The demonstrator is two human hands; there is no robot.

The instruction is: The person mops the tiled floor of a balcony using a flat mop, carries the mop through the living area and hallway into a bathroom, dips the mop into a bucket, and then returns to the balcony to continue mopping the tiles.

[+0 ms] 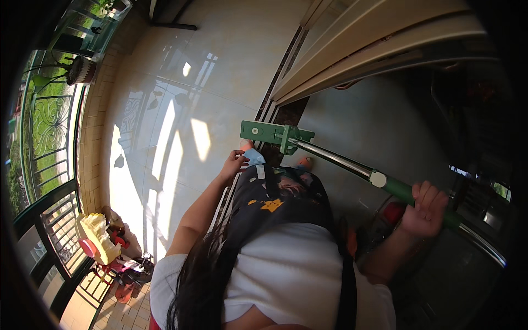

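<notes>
My right hand (425, 210) is closed around the green grip of a flat mop's pole (338, 156). The metal pole slants across in front of me, from the lower right up to the mop's green plate head (264, 131). That head is ahead of my body, over the sliding-door track near my feet; whether it touches the floor I cannot tell. No cloth shows on its visible face. My left hand (234, 166) holds nothing, its fingers loosely bent and apart, beside my dark apron (268, 185) and just below the mop head.
Sliding-door panels (371, 45) stand at the upper right, along a floor track (274, 95). Sunlit tiles (181, 95) lie to the left. A potted plant (80, 70) sits by the railing (51, 136). A child's bike (132, 266) and a yellow cushioned object (99, 239) are lower left.
</notes>
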